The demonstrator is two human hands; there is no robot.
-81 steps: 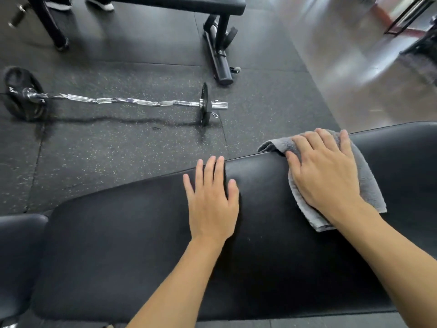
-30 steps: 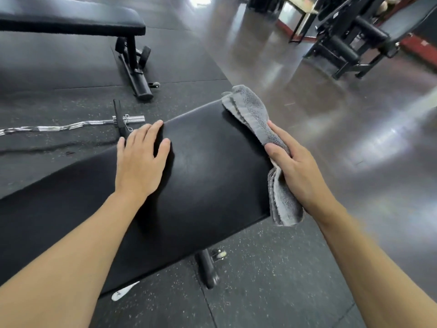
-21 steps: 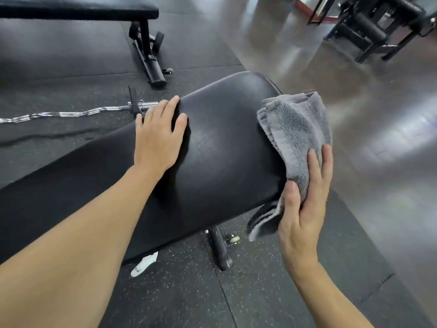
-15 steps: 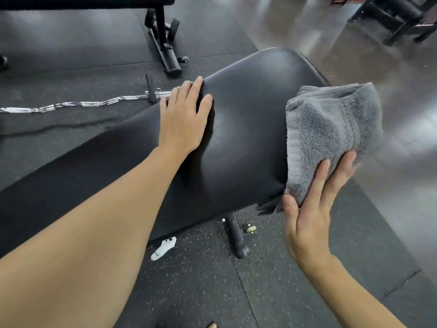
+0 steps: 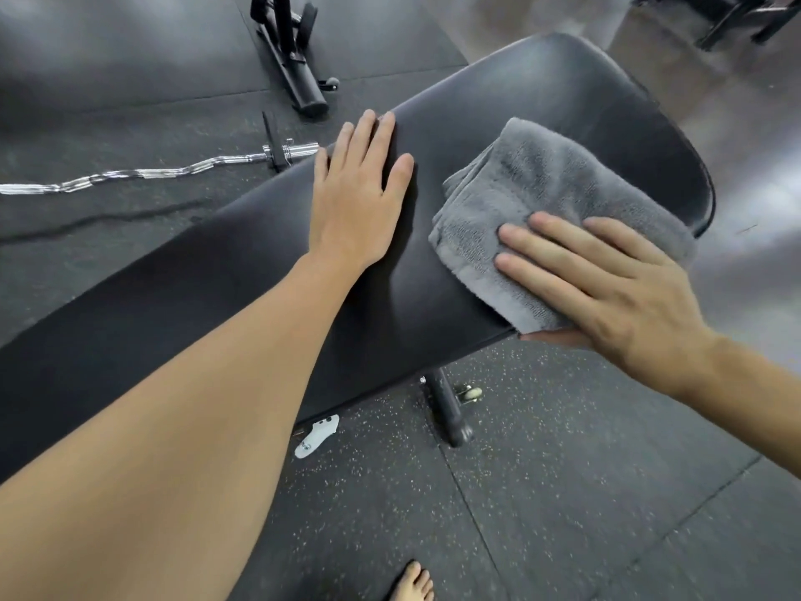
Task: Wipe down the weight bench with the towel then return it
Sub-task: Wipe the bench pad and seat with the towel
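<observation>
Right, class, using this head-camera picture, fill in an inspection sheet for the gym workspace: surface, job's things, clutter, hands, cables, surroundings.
Surface: black padded weight bench, no marks visible.
Job's things: folded grey towel lying on the bench near its end.
Clutter: curl bar on the floor mat beyond the bench; small white object under the bench.
Hands: left hand flat on the pad, empty; right hand pressing on the towel, fingers spread.
Cables: nothing seen.
Surroundings: second bench frame behind; bare foot at the bottom edge.
</observation>
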